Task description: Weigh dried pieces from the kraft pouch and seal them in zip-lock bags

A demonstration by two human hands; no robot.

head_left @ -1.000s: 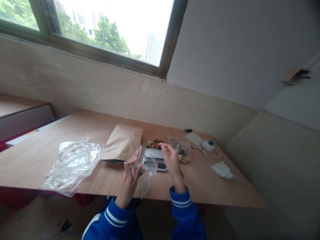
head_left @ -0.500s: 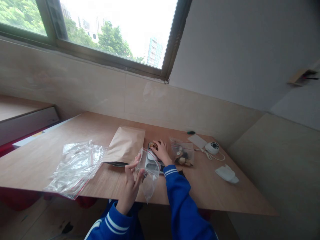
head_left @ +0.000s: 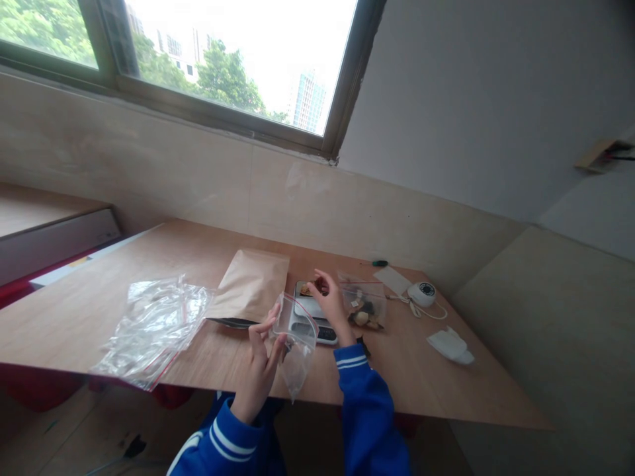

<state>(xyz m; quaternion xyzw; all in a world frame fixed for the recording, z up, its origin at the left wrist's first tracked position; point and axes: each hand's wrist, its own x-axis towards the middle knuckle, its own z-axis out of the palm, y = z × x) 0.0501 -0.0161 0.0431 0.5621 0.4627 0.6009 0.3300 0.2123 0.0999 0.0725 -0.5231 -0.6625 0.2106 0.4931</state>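
My left hand (head_left: 260, 357) pinches the rim of a small clear zip bag (head_left: 296, 340) with a red seal, holding it open and upright at the table's near edge. Just beyond it my right hand (head_left: 330, 301) is raised over the small kitchen scale (head_left: 310, 311), fingers pinched on a brown dried piece. More brown pieces lie on the scale's platform (head_left: 305, 291). A second clear zip bag (head_left: 364, 304) with dried pieces inside lies right of the scale.
A brown paper pouch (head_left: 251, 284) lies left of the scale, and a heap of clear zip bags (head_left: 153, 324) further left. A small white round device (head_left: 421, 292) with a cord, a white card, a green-handled tool and crumpled white tissue (head_left: 451, 347) sit at the right of the wooden table (head_left: 99, 297).
My right hand reached forward down onto the scale's platform, then lifted back with a brown piece pinched in its fingers. The left hand kept holding the open bag.
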